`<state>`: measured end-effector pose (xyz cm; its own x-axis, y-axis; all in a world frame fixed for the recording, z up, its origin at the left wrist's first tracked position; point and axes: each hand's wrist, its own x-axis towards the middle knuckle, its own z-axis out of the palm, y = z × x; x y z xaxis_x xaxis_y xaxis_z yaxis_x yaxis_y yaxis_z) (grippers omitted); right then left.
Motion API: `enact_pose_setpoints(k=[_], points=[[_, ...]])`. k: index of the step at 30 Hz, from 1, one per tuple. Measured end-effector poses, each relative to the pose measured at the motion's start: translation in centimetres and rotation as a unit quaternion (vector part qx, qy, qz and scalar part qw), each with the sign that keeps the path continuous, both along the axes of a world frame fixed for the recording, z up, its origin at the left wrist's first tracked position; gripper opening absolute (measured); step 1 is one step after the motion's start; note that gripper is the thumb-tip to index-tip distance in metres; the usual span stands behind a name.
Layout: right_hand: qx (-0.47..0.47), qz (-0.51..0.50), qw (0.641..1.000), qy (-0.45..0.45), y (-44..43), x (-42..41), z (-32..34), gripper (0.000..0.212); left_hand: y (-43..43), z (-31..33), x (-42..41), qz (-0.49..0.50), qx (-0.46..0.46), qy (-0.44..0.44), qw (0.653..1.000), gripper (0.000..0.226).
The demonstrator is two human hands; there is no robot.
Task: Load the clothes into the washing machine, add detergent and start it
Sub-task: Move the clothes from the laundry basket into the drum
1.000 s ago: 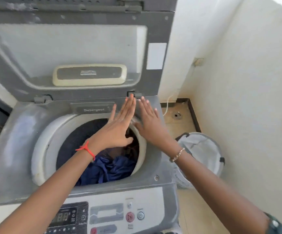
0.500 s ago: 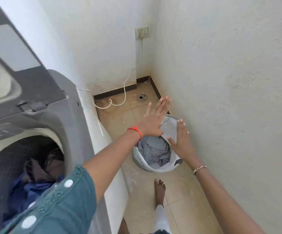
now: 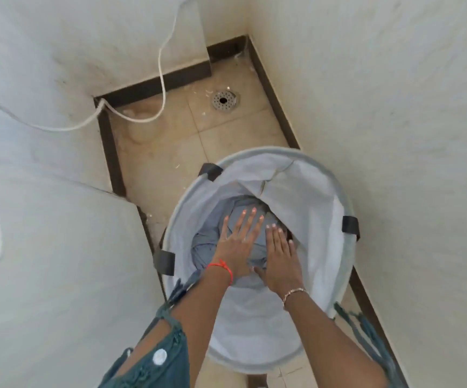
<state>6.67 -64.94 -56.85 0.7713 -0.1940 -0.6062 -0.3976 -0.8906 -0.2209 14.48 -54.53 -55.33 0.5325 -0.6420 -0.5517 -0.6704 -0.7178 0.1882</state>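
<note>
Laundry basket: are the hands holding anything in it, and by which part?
Nothing held: left hand and right hand lie flat, fingers straight, over the grey clothes.

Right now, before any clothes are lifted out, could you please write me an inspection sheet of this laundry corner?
Surface: beige tiled floor, stained near the corner.
Job's things: round white fabric laundry basket stands on the floor beside the white plaster wall; crumpled grey-blue clothes lie inside.
Clutter: small white scraps on the floor.
Grippers: left hand and right hand, fingers straight, spread over the clothes; neither grips.
Cables: white cable hangs down the wall and loops on the floor.
Surroundings: dark skirting, round metal floor drain.
</note>
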Motion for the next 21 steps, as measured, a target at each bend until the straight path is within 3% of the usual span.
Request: enact_pose_setpoints(k=[4, 9, 17, 21], points=[[-0.032, 0.031, 0.999, 0.001, -0.8, 1.6, -8.7, 0.103, 0.5, -9.6, 1.1, 0.006, 0.012, -0.036, 0.999, 0.115], [-0.036, 0.039, 0.998, -0.019, -1.7, 3.1, -15.3, 0.122, 0.9, -16.9, 2.1, -0.008, 0.043, -0.051, 0.998, 0.127], [-0.056, 0.059, 0.996, 0.044, -1.2, 3.7, -19.3, 0.131, 1.0, -21.0, 2.1, -0.027, 0.06, -0.061, 0.996, 0.138], [-0.002, 0.024, 0.999, 0.045, -0.8, 4.1, -20.6, 0.115, 0.9, -21.7, 2.2, -0.014, 0.027, -0.005, 1.0, 0.124]])
